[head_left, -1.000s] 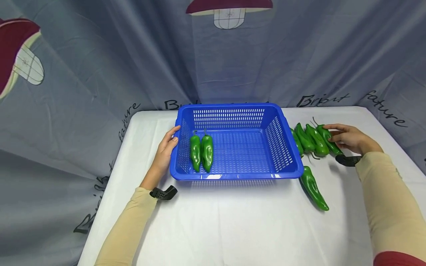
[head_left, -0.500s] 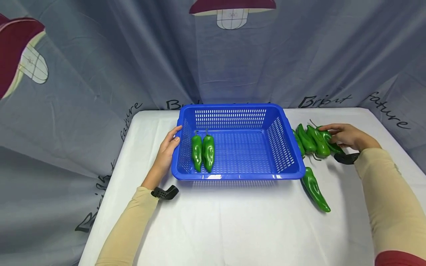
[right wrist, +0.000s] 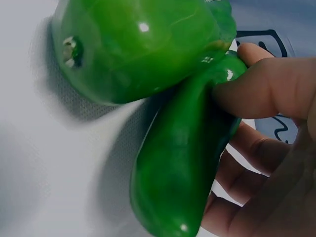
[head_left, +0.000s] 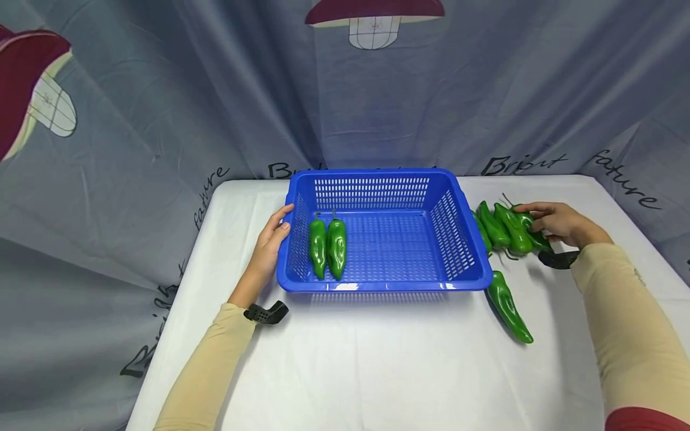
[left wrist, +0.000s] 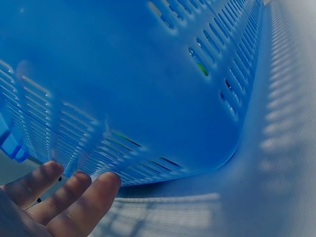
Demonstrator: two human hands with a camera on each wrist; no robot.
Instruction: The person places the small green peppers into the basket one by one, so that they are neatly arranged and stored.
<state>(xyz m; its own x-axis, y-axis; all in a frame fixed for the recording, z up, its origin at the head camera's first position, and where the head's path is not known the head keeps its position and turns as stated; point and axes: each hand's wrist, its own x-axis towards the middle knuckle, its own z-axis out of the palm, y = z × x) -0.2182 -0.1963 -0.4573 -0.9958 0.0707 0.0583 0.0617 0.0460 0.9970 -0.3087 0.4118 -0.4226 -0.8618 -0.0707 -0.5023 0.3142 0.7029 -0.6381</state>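
Observation:
A blue plastic basket [head_left: 377, 287] with slotted walls stands on the white table. Two green chili peppers [head_left: 336, 248] lie side by side at its left end. My left hand [head_left: 265, 246] rests against the basket's left rim, thumb and fingertips at the edge. Beside the outer wall, three of its fingers [left wrist: 94, 197] show nearly straight in the left wrist view. To the right of the basket, my right hand [head_left: 566, 222] pinches the outermost green chili pepper [right wrist: 177, 163] of a row between thumb and fingers. This pepper leans against a lighter green pepper [right wrist: 138, 44].
Several more green peppers [head_left: 493, 225] line up along the basket's right side, one partly hidden by its rim. A single long pepper [head_left: 508, 308] lies nearer the front. Grey printed curtains [head_left: 404, 108] hang behind the table [head_left: 377, 359].
My right hand has shifted slightly left over the outermost pepper. My left hand and the basket stay in place; the head view has moved a little.

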